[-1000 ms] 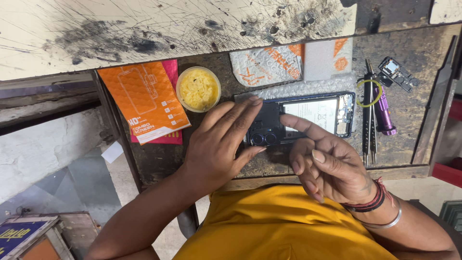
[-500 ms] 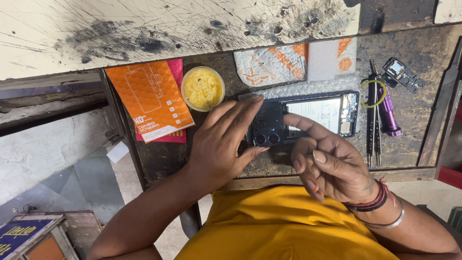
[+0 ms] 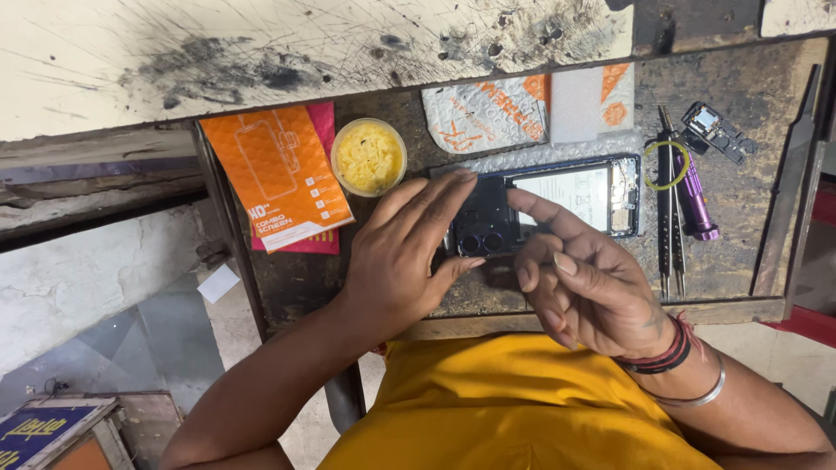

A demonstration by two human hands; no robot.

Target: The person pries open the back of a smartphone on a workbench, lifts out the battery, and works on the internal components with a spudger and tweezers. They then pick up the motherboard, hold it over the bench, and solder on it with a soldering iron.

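The opened phone (image 3: 557, 209) lies flat on the dark, worn bench (image 3: 758, 113), back cover off, its insides facing up, straight in front of the person. The left hand (image 3: 405, 257) rests over its camera end with the fingers spread and pressing down; nothing is gripped. The right hand (image 3: 592, 287) is loosely curled, forefinger stretched out and touching the middle of the phone, the other fingers bent in on nothing.

The phone looks light, thin and stiff, but fragile in this state: the exposed boards and the glass beneath would suffer from bending or a knock. The frame edges seem the safest place to hold it, not the bare parts inside.

The bench is rough, scratched and crowded. A round tub of yellow paste (image 3: 368, 157) and an orange packet (image 3: 277, 178) sit to the left, bubble wrap (image 3: 488, 113) behind, and tweezers (image 3: 669, 209) with a purple screwdriver (image 3: 694, 196) to the right. Beyond it rises a scuffed pale wall (image 3: 261, 52)
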